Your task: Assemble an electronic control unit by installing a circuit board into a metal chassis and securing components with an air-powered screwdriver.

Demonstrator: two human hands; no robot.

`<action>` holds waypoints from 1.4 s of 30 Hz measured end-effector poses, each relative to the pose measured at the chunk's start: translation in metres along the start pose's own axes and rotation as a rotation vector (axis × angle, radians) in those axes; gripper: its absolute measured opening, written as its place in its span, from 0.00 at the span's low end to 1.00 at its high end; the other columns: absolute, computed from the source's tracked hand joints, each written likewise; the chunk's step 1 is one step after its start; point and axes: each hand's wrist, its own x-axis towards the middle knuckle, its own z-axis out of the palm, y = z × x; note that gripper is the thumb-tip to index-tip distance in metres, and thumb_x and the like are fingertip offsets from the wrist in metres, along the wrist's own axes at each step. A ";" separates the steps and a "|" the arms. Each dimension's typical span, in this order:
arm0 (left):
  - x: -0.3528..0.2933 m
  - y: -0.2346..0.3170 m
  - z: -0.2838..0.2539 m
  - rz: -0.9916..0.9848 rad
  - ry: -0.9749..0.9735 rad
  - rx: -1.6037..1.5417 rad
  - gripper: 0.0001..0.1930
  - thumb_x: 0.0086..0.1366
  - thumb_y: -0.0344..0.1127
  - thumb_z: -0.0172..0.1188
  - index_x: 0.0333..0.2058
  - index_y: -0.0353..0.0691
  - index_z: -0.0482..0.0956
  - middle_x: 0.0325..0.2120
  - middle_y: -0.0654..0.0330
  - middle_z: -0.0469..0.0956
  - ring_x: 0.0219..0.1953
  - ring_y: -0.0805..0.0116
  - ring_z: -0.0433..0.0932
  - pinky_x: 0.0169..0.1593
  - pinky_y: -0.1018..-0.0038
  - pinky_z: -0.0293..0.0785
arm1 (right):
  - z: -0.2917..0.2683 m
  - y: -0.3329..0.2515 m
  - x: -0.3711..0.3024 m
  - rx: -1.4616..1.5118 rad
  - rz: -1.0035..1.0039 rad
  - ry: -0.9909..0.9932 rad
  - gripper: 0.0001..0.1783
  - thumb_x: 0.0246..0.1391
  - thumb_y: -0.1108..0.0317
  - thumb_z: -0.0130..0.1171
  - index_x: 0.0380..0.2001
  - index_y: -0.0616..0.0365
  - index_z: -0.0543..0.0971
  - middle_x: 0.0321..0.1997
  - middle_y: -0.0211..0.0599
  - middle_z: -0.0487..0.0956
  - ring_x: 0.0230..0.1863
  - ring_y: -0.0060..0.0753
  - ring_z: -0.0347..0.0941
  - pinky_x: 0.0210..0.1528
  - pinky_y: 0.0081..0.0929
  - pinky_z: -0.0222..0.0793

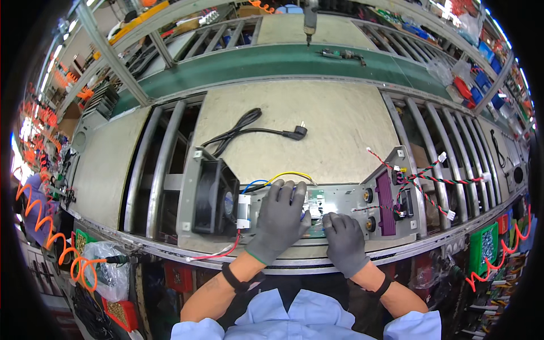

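Note:
A grey metal chassis [399,231] lies open on the work board in front of me. Inside it, a green circuit board [318,199] shows between my two grey-gloved hands. My left hand [280,218] lies over the board's left part, fingers bent and closed; what they hold is covered. Curled together at the board's lower right edge are the fingers of my right hand [344,239], their tips hidden. A black fan [212,195] stands at the chassis's left end, beside a white block [243,211]. Yellow and blue wires [289,174] arch above my left hand.
A black power cord [249,127] with a plug lies on the pale work board [340,113]. Twisted wires with white connectors [442,157] spread from the chassis's purple part [386,204]. Metal rollers [167,164] flank the work board. A screwdriver [310,22] hangs above the green belt [238,69].

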 end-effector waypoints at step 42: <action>-0.143 -0.003 -0.014 -0.278 -0.039 -0.088 0.20 0.62 0.43 0.61 0.53 0.48 0.82 0.42 0.58 0.78 0.50 0.55 0.75 0.52 0.56 0.72 | -0.220 -0.004 0.424 -0.213 0.361 -0.490 0.24 0.53 0.53 0.60 0.41 0.66 0.84 0.37 0.49 0.85 0.32 0.43 0.83 0.34 0.40 0.81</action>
